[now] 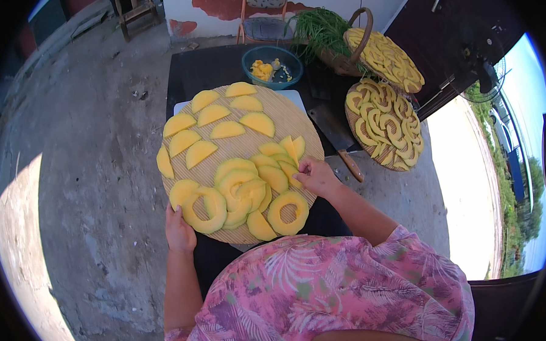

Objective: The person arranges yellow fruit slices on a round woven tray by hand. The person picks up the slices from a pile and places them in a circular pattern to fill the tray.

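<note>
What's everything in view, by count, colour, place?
Tray: one, tan, centre.
Slices: many, yellow, on it.
Loaded trays: two, tan, right.
Board: one, white, under tray.
Table: one, black, centre.
Bowl: one, teal, on table.
Scraps: several, yellow, in bowl.
Cleaver: one, dark, right of tray.
Basket: one, brown, upper right.
Leaves: one bunch, green, basket.
Chair: one, grey, by wall.
Wooden frame: one, brown, upper left.
Fan: one, dark, right.
Door: one, dark, right.
Wall: one, white-red, back.
Floor: one, grey, around.
Shirt: one, pink, bottom.
Left hand: one, tray's rim.
Right hand: one, at slices.
</note>
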